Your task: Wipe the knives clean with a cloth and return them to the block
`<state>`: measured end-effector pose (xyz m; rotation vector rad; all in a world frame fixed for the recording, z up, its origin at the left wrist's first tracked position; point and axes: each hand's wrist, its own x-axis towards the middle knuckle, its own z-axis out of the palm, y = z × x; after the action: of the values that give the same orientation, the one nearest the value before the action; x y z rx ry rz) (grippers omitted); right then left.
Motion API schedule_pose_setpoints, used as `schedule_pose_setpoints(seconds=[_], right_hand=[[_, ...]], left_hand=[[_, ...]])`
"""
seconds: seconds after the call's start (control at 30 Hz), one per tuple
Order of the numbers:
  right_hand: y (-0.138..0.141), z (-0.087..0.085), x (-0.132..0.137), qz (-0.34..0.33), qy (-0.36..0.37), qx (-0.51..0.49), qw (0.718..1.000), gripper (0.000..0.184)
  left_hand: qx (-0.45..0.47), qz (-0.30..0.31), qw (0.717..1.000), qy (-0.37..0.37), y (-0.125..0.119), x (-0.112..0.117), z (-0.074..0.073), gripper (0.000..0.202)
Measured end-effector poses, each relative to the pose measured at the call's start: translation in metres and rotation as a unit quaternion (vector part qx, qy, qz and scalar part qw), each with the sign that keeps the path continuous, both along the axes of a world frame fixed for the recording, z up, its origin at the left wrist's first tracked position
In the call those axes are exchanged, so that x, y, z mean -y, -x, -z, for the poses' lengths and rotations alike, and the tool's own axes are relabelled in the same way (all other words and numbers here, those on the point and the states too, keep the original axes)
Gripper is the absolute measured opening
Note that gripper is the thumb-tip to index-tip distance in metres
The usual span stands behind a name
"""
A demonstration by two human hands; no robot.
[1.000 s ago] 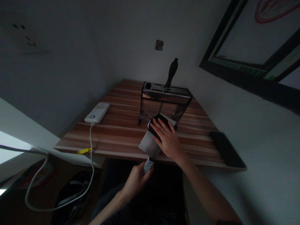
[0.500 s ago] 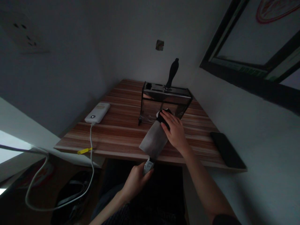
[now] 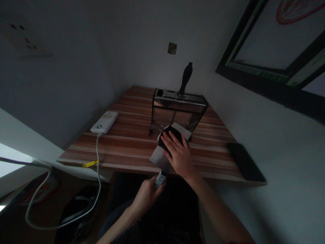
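Observation:
My left hand is closed around the pale patterned handle of a cleaver at the table's front edge. The broad grey blade points away from me, over the tabletop. On the blade lies my right hand, its fingers pressing a black cloth flat against the metal. A bit of white shows along the cloth's edge. The far end of the blade sticks out beyond the cloth. Just behind stands a knife block with clear sides and a metal top, a black handle rising from it.
On the wood-grain table, a white power bank lies at left with a white cable hanging from it. A yellow tag is near the front edge. A black phone lies at right. Walls and a framed picture border the table.
My right hand has slid the black cloth along the blade toward me, away from the far end, which is now uncovered. My left hand keeps its place on the handle.

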<state>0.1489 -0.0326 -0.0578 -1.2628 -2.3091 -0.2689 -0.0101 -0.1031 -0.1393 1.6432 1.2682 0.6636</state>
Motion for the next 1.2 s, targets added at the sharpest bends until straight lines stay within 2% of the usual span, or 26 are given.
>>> schedule_pose_setpoints(seconds=[0.2, 0.33, 0.47, 0.6, 0.93, 1.2], right_hand=[[0.018, 0.024, 0.027, -0.025, 0.006, 0.031, 0.999, 0.048], [0.027, 0.036, 0.042, -0.056, 0.008, 0.042, 0.998, 0.049], [0.032, 0.043, 0.053, -0.09, 0.012, 0.048, 0.995, 0.052], [0.033, 0.046, 0.057, -0.106, 0.014, 0.051, 0.993, 0.048], [0.023, 0.041, 0.051, -0.13, 0.018, 0.08, 0.988, 0.049], [0.021, 0.039, 0.049, -0.134, 0.006, 0.085, 0.987, 0.052]], left_hand=[[-0.005, -0.004, 1.0, -0.002, -0.001, -0.001, 0.0, 0.026], [-0.018, -0.025, 0.999, -0.026, -0.001, -0.002, 0.012, 0.021], [-0.015, -0.008, 0.999, -0.047, 0.001, -0.003, 0.022, 0.02], [0.014, -0.015, 0.994, -0.104, 0.001, -0.002, 0.02, 0.026], [0.019, -0.006, 0.994, -0.109, 0.004, -0.005, 0.024, 0.02], [-0.002, -0.021, 0.999, -0.037, 0.004, -0.005, 0.029, 0.025]])
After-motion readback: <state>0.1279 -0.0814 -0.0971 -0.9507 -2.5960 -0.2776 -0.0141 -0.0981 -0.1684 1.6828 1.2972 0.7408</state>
